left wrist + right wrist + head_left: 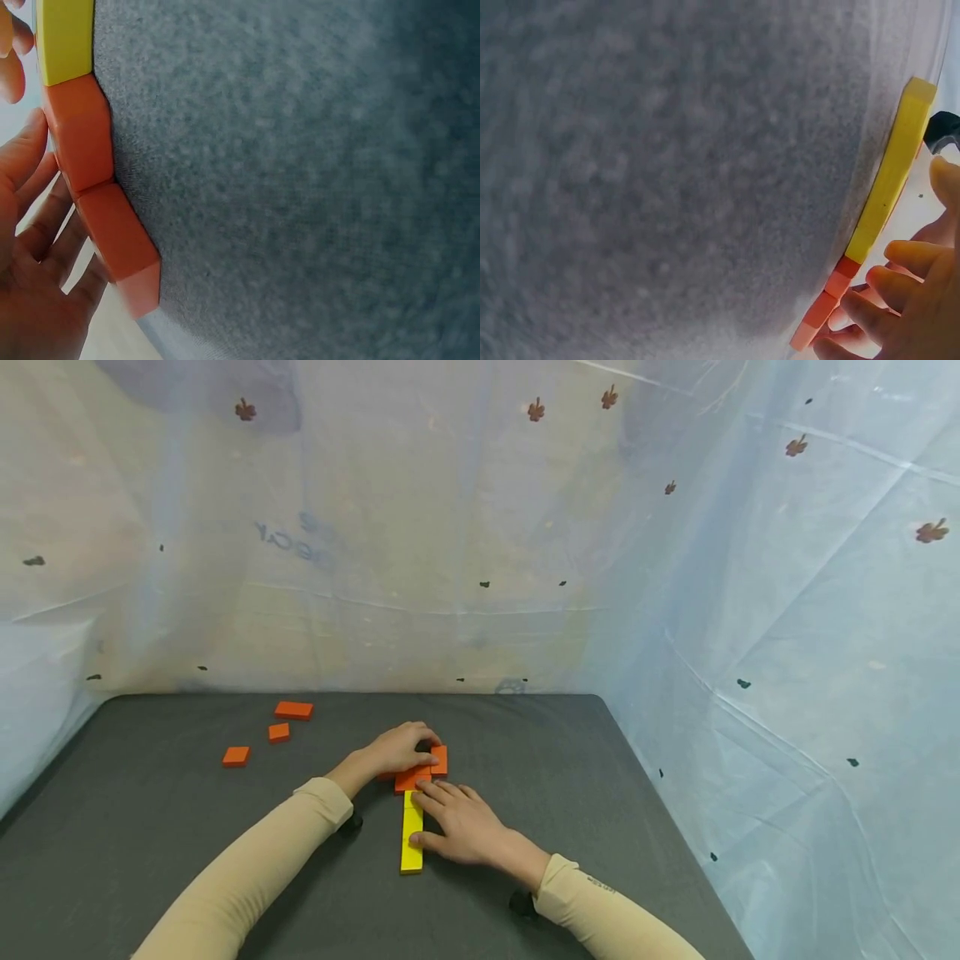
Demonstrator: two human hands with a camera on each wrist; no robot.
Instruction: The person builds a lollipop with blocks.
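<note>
Several flat orange blocks [413,778] lie against each other at mid-table, with a straight yellow strip of blocks [412,847] running from them toward the near side. My left hand [401,750] reaches over the orange group, thumb and index finger at the right-hand orange block [440,762]. In the left wrist view its fingers [64,240] spread loosely behind the orange blocks [116,229] and partly disappear. My right hand [468,827] lies flat beside the strip, its fingertips touching where yellow meets orange and its thumb on the yellow. Part of the orange group is covered by the hands.
Three separate orange blocks lie at the back left: a longer one [294,710], a small one [279,732] and another [236,757]. Behind the dark table [562,760] and along its right side hang pale plastic sheets [420,527].
</note>
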